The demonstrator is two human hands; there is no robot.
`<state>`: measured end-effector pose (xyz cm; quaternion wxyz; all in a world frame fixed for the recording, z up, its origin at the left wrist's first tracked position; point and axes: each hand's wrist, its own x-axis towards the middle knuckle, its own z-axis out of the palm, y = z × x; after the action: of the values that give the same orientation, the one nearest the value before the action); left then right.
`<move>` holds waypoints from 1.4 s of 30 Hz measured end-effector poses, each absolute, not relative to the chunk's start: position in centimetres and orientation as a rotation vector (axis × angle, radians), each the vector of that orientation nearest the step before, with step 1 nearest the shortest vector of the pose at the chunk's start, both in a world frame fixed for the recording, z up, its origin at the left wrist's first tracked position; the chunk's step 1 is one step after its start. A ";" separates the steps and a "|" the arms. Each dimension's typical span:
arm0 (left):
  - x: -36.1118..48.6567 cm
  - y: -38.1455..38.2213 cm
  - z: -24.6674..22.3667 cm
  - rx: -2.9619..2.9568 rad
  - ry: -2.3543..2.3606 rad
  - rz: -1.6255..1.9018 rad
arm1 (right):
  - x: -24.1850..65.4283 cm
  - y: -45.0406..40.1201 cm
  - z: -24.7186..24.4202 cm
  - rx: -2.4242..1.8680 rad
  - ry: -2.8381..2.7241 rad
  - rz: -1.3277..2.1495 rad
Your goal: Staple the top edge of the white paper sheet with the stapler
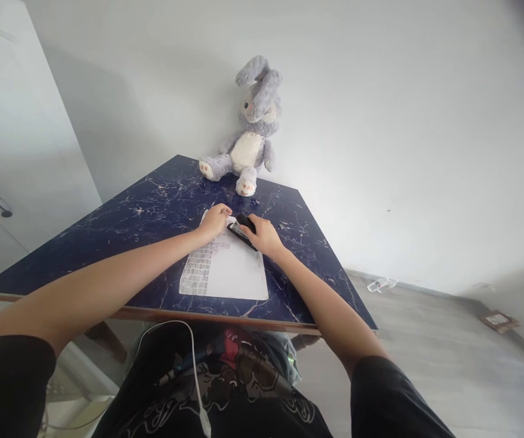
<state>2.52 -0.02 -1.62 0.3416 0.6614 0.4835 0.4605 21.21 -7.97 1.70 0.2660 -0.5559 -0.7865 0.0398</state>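
Note:
A white sheet of paper (236,277) lies on the dark blue table, with rows of grey drawn or printed marks down its left side. My right hand (266,235) is wrapped round a black stapler (246,224), which slants across the upper right part of the sheet. The stapler's jaw end points up and left, close to my left fingers. At the sheet's top edge, my left hand (215,222) is closed with its fingertips pressed together on the paper. Part of the paper's top edge is hidden under both hands.
A grey plush rabbit (249,143) sits at the table's far end against the wall. The table (120,231) has a blue marbled top. A white cable (193,353) hangs before my shirt. On the floor to the right lie a clear plastic item (381,285) and a brown box (499,320).

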 end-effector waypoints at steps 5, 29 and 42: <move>2.6 0.1 -1.8 1.783 1.238 1.190 | 22.4 -7.4 1.5 -1.382 -2.286 0.215; 1.2 -1.4 -0.7 2.456 1.499 0.591 | 32.1 -7.0 4.8 -1.767 -2.419 0.697; 1.5 -1.4 -0.9 2.512 1.224 0.654 | 37.1 -8.5 6.9 -1.672 -2.340 1.001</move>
<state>1.49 -1.42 -0.91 0.1355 0.8672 0.4227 0.2258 37.11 -8.47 6.91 0.0483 -0.5485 -0.7675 0.3284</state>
